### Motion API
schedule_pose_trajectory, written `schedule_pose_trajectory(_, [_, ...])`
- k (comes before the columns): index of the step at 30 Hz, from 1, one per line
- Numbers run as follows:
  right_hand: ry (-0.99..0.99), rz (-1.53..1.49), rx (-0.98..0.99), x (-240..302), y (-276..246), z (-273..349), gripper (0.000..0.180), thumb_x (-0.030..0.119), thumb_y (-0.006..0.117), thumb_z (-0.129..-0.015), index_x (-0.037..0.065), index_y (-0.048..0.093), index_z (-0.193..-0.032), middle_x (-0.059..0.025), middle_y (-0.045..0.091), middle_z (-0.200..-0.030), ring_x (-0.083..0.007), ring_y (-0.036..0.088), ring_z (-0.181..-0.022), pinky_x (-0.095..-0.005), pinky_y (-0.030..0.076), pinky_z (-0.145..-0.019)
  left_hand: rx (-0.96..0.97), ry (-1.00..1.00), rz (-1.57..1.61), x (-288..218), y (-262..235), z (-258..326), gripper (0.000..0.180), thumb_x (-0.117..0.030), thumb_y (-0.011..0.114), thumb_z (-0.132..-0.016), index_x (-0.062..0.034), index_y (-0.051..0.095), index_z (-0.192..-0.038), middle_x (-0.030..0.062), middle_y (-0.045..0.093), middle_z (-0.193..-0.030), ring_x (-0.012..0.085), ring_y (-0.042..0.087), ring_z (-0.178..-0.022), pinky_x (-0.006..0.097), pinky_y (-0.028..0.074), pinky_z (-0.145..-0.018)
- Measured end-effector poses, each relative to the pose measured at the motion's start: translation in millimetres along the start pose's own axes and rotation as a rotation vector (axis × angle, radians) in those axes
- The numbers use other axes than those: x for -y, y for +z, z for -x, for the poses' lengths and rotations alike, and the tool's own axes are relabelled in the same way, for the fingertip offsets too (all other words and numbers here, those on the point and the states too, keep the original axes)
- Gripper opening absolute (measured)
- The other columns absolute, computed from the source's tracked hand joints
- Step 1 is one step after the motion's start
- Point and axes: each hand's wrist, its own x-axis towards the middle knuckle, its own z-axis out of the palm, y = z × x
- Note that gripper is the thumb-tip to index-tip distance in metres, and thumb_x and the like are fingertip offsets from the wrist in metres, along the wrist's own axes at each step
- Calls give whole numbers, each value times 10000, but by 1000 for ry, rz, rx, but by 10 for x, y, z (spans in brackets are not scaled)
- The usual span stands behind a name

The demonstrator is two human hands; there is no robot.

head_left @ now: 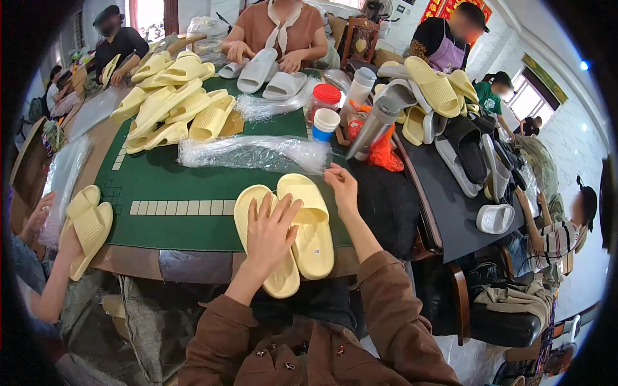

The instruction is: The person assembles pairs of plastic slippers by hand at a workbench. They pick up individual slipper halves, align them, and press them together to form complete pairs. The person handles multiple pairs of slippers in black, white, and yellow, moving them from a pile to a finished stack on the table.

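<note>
A pair of pale yellow slide slippers (314, 222) lies side by side at the front edge of the table, soles down, the left one partly under my hand. My left hand (269, 231) rests palm down across them, fingers spread. Beyond the slippers is a stack of clear plastic bags (251, 154), spread sideways. My right hand (343, 188) is at the right end of this stack, thumb and fingers pinched together at a bag's edge; the exact grip is small and hard to see.
A heap of yellow slippers (177, 100) stands far left on the green mat (174, 228). Right of the bags are a white-and-blue cup (325, 125), a red-lidded jar (325, 96) and a steel tumbler (373, 128). A co-worker's hand (67, 248) holds yellow slippers at left; others sit around.
</note>
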Motion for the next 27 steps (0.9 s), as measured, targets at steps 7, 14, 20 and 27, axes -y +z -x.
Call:
schedule_pose_trajectory(7, [-6, 160, 107, 57, 223, 83, 155, 115, 649, -827, -29, 653, -887, -70, 673, -794, -105, 608, -726, -250, 478, -669, -22, 10, 25, -76, -34, 59, 505, -198, 652, -754, -173, 526, -1243, 72, 526, -1249, 371, 439, -1181, 528, 299, -1020])
schedule_pose_trajectory(14, [-22, -93, 143, -23, 169, 97, 142, 111, 649, -844, -20, 636, -897, -40, 645, -827, -91, 583, -754, -225, 462, -680, -75, 28, 30, -78, -4, 79, 479, -197, 650, -754, -163, 544, -1220, 80, 533, -1235, 354, 463, -1155, 493, 330, -1010])
schedule_pose_trajectory(20, [-63, -79, -31, -74, 157, 122, 130, 134, 653, -855, 17, 635, -910, 14, 579, -795, -61, 488, -715, -208, 405, -657, -92, 41, 16, -90, -25, 74, 471, -200, 648, -761, -161, 547, -1220, 77, 543, -1209, 329, 480, -1143, 458, 354, -995])
schedule_pose_trajectory(27, [4, -118, 60, 41, 98, 217, 168, 180, 624, -879, 13, 623, -896, 31, 583, -787, -42, 479, -702, -203, 393, -637, -88, 39, 33, -106, -59, 62, 503, -226, 624, -802, -115, 503, -1277, 95, 550, -1210, 316, 480, -1139, 443, 349, -994])
